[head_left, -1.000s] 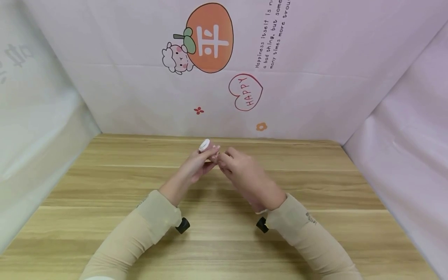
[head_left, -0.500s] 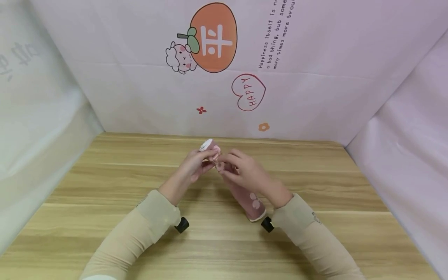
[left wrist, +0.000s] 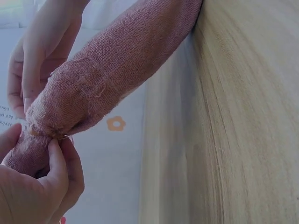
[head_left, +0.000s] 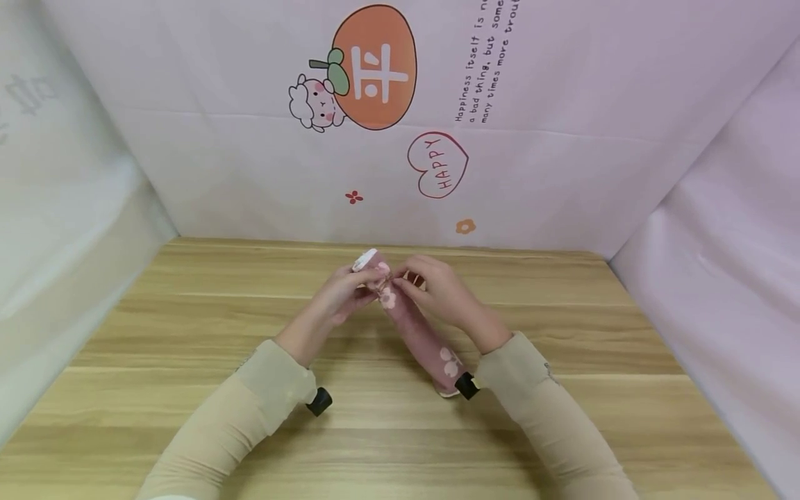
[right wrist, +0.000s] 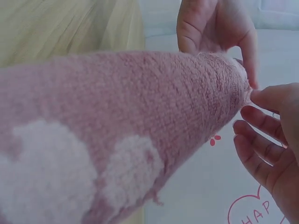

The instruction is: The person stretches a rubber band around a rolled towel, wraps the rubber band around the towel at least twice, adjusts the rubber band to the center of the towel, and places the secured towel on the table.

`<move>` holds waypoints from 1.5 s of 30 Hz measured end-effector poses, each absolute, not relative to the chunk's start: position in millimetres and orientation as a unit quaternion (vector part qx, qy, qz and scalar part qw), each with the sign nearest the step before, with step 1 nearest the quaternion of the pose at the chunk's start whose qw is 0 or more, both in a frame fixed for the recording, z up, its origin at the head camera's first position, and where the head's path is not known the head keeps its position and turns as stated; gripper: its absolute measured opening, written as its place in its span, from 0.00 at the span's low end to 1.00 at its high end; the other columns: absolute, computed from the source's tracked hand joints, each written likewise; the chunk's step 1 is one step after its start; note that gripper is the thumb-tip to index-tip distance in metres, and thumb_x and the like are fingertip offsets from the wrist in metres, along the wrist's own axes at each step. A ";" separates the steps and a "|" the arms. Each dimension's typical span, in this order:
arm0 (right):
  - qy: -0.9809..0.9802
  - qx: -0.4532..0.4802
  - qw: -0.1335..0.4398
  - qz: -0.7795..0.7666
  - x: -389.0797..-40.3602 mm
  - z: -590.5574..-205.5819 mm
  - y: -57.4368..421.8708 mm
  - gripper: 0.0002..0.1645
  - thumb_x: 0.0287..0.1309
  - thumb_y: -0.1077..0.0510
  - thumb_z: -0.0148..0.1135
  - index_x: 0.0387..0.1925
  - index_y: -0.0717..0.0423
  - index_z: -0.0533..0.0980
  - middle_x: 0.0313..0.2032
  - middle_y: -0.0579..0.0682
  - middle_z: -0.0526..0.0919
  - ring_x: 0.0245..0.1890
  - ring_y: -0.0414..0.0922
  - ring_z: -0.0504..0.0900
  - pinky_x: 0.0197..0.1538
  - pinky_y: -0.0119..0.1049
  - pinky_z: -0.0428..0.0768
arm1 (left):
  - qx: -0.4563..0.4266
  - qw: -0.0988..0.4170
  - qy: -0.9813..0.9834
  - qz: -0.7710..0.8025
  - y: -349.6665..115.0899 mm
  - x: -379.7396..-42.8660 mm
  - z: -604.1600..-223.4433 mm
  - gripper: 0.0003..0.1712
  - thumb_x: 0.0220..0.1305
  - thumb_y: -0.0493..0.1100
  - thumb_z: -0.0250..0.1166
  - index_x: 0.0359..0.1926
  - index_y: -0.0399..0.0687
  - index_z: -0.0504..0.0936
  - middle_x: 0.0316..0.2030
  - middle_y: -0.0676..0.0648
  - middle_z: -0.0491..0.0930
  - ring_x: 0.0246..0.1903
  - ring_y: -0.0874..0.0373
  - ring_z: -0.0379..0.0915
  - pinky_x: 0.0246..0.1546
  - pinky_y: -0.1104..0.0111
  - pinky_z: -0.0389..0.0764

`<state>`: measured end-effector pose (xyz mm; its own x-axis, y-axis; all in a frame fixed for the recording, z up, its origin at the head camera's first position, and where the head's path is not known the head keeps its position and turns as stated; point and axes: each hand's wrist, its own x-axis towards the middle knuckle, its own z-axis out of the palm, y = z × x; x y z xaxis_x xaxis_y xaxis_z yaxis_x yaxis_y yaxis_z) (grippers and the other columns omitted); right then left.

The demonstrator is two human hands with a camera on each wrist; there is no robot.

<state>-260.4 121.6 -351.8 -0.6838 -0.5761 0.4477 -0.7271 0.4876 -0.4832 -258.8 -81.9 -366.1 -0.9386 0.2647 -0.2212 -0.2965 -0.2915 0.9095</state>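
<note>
From the head, a rolled pink towel [head_left: 415,337] slants above the wooden table [head_left: 187,333], its short, white-rimmed end close to the far edge and its longer part running toward the near side, right of the middle. The left hand [head_left: 334,295] grips the short end just beside a gathered neck, probably so that the roll stays steady there. The right hand [head_left: 439,288] has thumb and forefinger pinched at that neck, likely because a fingertip hold suits so narrow a spot. Whether the longer end rests on the table or hangs just over it, I cannot tell here. A white cloth wall [head_left: 237,187] rises behind the far edge, printed with an orange fruit [head_left: 400,48] and a heart [head_left: 437,165]; plain cloth hangs along both side edges.

From the left wrist, the left fingers and thumb close round the small end, and the neck is cinched tight, with something thin and brownish in it, too small to name. The right hand is partly hidden behind the roll.

From the right wrist, pale patches cover the near part of the towel; the right thumb and forefinger meet at the neck, the other fingers curving loosely below
</note>
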 end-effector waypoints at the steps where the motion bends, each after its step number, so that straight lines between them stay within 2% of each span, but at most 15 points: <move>1: -0.856 0.381 0.110 0.333 -260.8 -351.1 120.2 0.05 0.68 0.67 0.64 0.43 0.60 0.83 0.39 0.51 0.84 0.37 0.44 0.81 0.42 0.35 0.84 | -0.011 0.176 0.570 0.802 -82.3 -258.4 -365.8 0.22 0.71 0.34 0.60 0.63 0.30 0.71 0.47 0.44 0.77 0.43 0.58 0.77 0.50 0.72 0.82; 4: -0.855 0.383 0.099 0.336 -262.2 -349.0 117.6 0.05 0.66 0.68 0.65 0.42 0.61 0.82 0.39 0.51 0.84 0.37 0.45 0.81 0.42 0.35 0.84 | -0.005 0.178 0.571 0.802 -82.3 -258.4 -365.7 0.25 0.70 0.31 0.62 0.65 0.28 0.69 0.48 0.43 0.77 0.43 0.59 0.78 0.52 0.72 0.81; 14: -0.855 0.395 0.077 0.327 -267.9 -344.4 118.4 0.06 0.63 0.70 0.68 0.42 0.62 0.83 0.40 0.53 0.86 0.38 0.47 0.82 0.43 0.35 0.84 | -0.012 0.167 0.573 0.803 -81.7 -260.5 -367.9 0.12 0.70 0.34 0.62 0.51 0.31 0.77 0.35 0.48 0.81 0.33 0.63 0.80 0.40 0.75 0.83; 20: -0.858 0.410 0.077 0.299 -270.2 -337.4 118.8 0.06 0.61 0.70 0.70 0.39 0.61 0.84 0.37 0.51 0.86 0.35 0.45 0.82 0.40 0.35 0.83 | -0.011 0.161 0.569 0.806 -79.7 -261.0 -369.0 0.13 0.70 0.33 0.62 0.53 0.32 0.79 0.33 0.49 0.82 0.31 0.63 0.81 0.37 0.76 0.84; 24: -0.866 0.414 0.055 0.274 -271.5 -333.4 118.8 0.04 0.62 0.69 0.70 0.37 0.59 0.84 0.36 0.48 0.84 0.36 0.44 0.81 0.41 0.34 0.83 | -0.018 0.156 0.566 0.809 -78.3 -260.2 -369.9 0.04 0.69 0.31 0.62 0.42 0.37 0.82 0.29 0.50 0.81 0.28 0.63 0.79 0.34 0.76 0.84; 28: -0.872 0.418 0.033 0.253 -272.2 -329.1 117.8 0.04 0.63 0.68 0.69 0.36 0.58 0.84 0.36 0.47 0.83 0.36 0.43 0.80 0.41 0.34 0.82 | -0.017 0.153 0.562 0.812 -76.5 -259.6 -370.4 0.05 0.68 0.30 0.63 0.35 0.41 0.83 0.28 0.49 0.81 0.27 0.62 0.79 0.33 0.75 0.84; 32: -0.877 0.418 0.016 0.238 -272.7 -324.9 116.8 0.03 0.63 0.68 0.69 0.36 0.58 0.84 0.36 0.47 0.82 0.35 0.43 0.79 0.40 0.35 0.81 | -0.023 0.155 0.562 0.812 -75.0 -259.1 -369.5 0.02 0.69 0.30 0.63 0.39 0.39 0.81 0.31 0.49 0.80 0.28 0.62 0.78 0.34 0.75 0.84; 37: -0.886 0.409 -0.003 0.221 -272.5 -319.9 116.1 0.02 0.64 0.67 0.69 0.37 0.58 0.84 0.37 0.47 0.83 0.34 0.42 0.78 0.39 0.34 0.80 | -0.036 0.158 0.559 0.813 -73.4 -259.6 -368.4 0.06 0.70 0.31 0.63 0.47 0.35 0.80 0.33 0.49 0.80 0.29 0.62 0.79 0.34 0.75 0.84; 45: -0.891 0.423 0.002 0.167 -269.7 -315.5 114.5 0.07 0.63 0.66 0.69 0.31 0.52 0.80 0.32 0.44 0.77 0.32 0.41 0.75 0.35 0.33 0.76 | -0.048 0.159 0.540 0.825 -71.6 -259.9 -366.3 0.04 0.71 0.29 0.60 0.45 0.35 0.78 0.32 0.47 0.79 0.29 0.61 0.79 0.36 0.74 0.85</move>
